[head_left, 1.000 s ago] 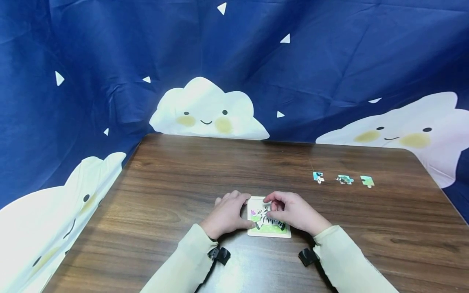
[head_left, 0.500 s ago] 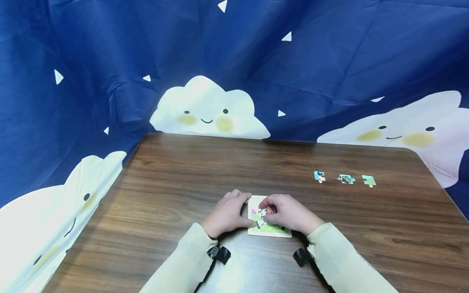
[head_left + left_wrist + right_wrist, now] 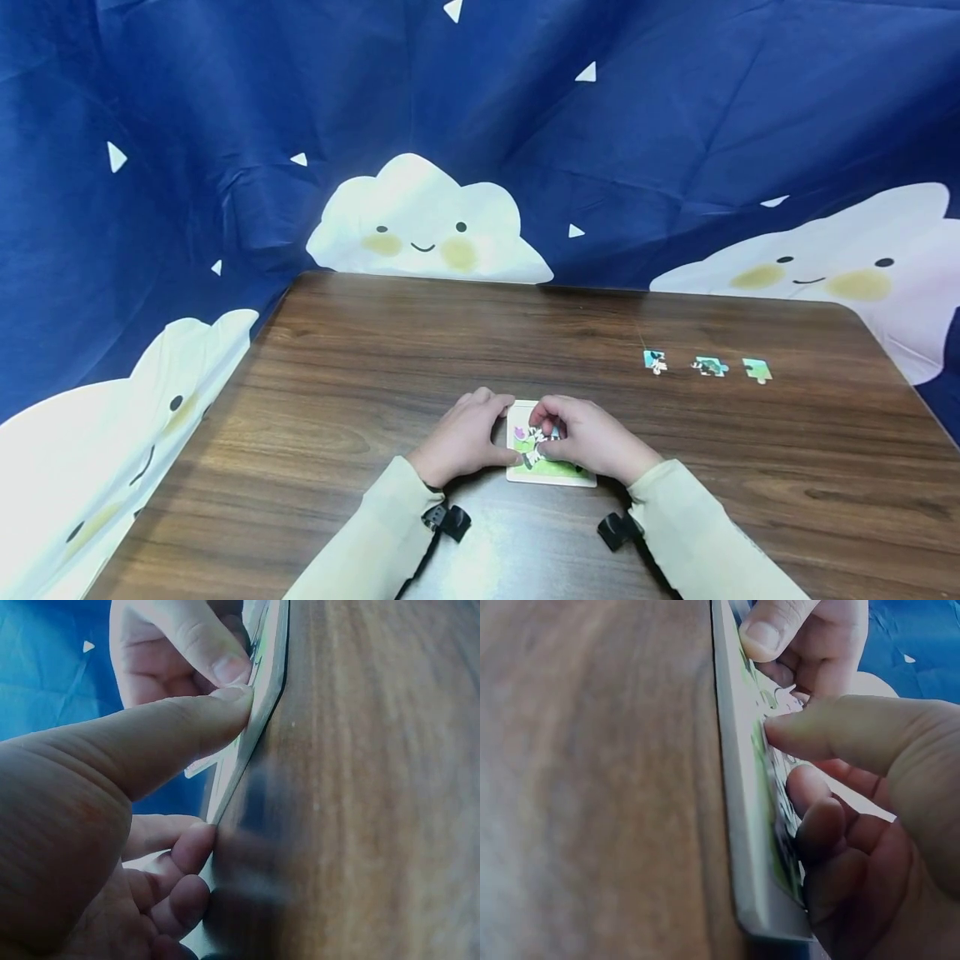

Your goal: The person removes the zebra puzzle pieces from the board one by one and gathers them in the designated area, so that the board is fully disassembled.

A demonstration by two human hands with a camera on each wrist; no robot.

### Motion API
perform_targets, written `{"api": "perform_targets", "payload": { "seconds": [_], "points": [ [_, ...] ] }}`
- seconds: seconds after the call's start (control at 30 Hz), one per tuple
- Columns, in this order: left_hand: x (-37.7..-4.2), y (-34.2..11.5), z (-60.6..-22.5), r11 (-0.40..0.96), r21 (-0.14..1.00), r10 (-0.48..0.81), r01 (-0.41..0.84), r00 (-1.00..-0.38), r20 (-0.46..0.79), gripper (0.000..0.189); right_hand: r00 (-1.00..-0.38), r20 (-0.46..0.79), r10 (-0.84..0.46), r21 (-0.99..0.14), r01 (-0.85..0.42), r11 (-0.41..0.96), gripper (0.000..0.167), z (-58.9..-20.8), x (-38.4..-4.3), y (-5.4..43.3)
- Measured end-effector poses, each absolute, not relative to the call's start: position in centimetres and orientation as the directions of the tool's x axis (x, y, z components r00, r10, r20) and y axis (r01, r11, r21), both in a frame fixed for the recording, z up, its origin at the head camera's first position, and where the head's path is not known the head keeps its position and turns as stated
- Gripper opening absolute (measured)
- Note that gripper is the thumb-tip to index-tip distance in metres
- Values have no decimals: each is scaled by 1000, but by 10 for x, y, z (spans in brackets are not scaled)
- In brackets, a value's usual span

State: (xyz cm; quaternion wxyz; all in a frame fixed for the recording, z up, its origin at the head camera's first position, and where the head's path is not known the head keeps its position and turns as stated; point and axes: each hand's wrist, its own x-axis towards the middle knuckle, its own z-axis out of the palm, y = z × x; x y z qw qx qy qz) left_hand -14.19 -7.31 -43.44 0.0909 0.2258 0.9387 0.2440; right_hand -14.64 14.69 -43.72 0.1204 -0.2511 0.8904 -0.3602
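Start just short of both grips, with pale sleeves (image 3: 367, 537) and black wrist cameras (image 3: 453, 523) at the cuffs. Log left hand (image 3: 467, 442) as spanning the left side of the zebra jigsaw tray (image 3: 551, 481), closed on it in a wide pinch, thumb at the near-left rim, fingers at the far-left corner. Log right hand (image 3: 588, 437) as curled over the tray's middle, thumb tip down on the printed zebra (image 3: 534, 456), near the left thumb, with little gap to its fingers; can't tell about any piece inside that grip. Count tray as flat on the wood-grain table (image 3: 375, 367), under the right grip, within the left. For clean work, judge best: keep the left pinch firm without tipping the tray, keep the right fingertips light, press straight down rather than sideways, avoid disturbing neighbouring seams. Beyond the right grip, off to its right, mark in a row blue-and-white jigsaw piece (image 3: 654, 360), teal-and-dark jigsaw piece (image 3: 710, 367), green jigsaw piece (image 3: 757, 370), all well apart from both hands. Farthest past the grips, note blue backdrop (image 3: 510, 100) with smiling clouds (image 3: 423, 221).
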Motion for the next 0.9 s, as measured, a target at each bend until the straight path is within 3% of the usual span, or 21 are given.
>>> {"api": "perform_targets", "payload": {
  "seconds": [0.9],
  "points": [
    [-143, -74, -437, 781, 484, 475, 395, -879, -48, 80, -874, 70, -482, -768, -355, 533, 19, -439, -142, 152]
  ]
}}
